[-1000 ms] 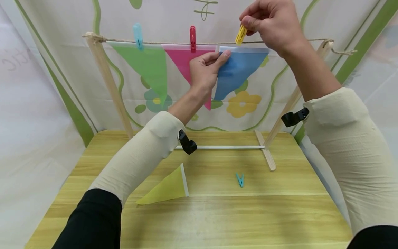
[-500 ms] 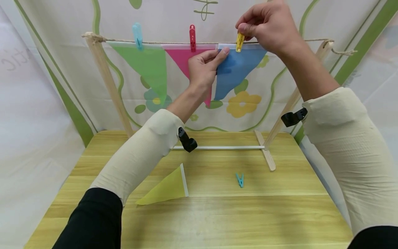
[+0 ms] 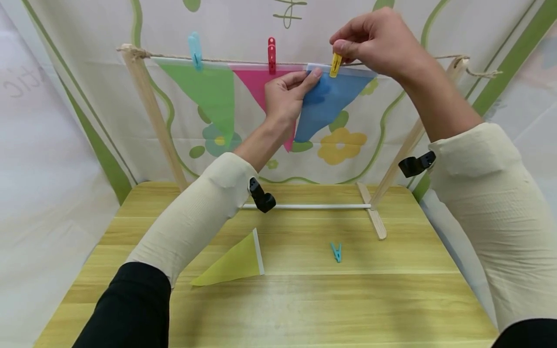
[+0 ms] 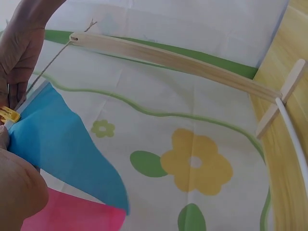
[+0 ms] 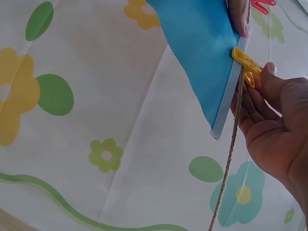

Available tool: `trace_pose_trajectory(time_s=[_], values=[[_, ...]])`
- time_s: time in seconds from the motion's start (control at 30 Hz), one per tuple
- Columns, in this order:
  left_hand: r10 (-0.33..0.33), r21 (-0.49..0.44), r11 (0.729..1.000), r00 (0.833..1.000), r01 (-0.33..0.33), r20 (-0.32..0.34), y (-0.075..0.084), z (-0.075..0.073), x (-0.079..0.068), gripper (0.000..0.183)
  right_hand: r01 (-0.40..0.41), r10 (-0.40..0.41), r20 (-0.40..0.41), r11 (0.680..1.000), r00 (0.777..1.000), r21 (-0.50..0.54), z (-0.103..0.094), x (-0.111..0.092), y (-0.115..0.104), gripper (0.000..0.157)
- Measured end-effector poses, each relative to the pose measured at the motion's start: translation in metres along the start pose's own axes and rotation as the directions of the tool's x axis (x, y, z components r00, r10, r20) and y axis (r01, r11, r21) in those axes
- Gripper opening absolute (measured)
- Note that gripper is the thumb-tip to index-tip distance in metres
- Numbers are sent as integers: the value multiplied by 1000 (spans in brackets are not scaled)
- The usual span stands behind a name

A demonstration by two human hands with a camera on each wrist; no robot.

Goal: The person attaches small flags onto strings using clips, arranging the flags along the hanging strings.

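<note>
Stretched along the string (image 5: 229, 159), far side, right of centre: blue pennant (image 3: 332, 101). Pinched at its left corner between thumb and bent fingers of the left hand (image 3: 285, 94). Straddling its white top edge: yellow clothespin (image 3: 335, 65), with handles squeezed between thumb and fingertips of the right hand (image 3: 378, 43). Just left, on the same string: pink pennant (image 3: 257, 81) under a red clothespin (image 3: 271, 55), then green pennant (image 3: 213, 92) under a light blue clothespin (image 3: 195, 48). At either end: left post (image 3: 152, 111) and right post (image 3: 397, 157), both wooden. Low between them: white rod (image 3: 313, 206). Nearer, flat on the table (image 3: 348, 304): yellow pennant (image 3: 235, 263), left; turquoise clothespin (image 3: 336, 253), right. Behind everything: flowered fabric (image 3: 243, 29).
</note>
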State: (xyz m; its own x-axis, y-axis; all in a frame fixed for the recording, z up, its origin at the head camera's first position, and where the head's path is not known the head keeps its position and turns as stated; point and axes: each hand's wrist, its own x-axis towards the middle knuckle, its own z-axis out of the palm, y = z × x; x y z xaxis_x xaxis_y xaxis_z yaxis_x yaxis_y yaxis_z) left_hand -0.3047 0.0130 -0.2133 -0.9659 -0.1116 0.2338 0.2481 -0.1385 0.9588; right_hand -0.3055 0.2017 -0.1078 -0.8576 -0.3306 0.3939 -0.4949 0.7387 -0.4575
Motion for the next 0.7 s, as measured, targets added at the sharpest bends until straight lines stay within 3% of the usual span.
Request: trace_pose_trajectory(time_s=[0.27, 0.47, 0.7], values=[[-9, 28, 1000, 1000, 8, 27, 2, -4, 1, 35, 7, -7, 9, 999, 1000, -45, 0, -3, 2, 43], [-19, 59, 998, 996, 14, 83, -1, -12, -2, 38, 16, -16, 7, 996, 1000, -85, 1, -6, 4, 44], [19, -3, 1000, 995, -18, 101, -6, -23, -3, 34, 19, -20, -19, 997, 1000, -75, 7, -11, 9, 47]])
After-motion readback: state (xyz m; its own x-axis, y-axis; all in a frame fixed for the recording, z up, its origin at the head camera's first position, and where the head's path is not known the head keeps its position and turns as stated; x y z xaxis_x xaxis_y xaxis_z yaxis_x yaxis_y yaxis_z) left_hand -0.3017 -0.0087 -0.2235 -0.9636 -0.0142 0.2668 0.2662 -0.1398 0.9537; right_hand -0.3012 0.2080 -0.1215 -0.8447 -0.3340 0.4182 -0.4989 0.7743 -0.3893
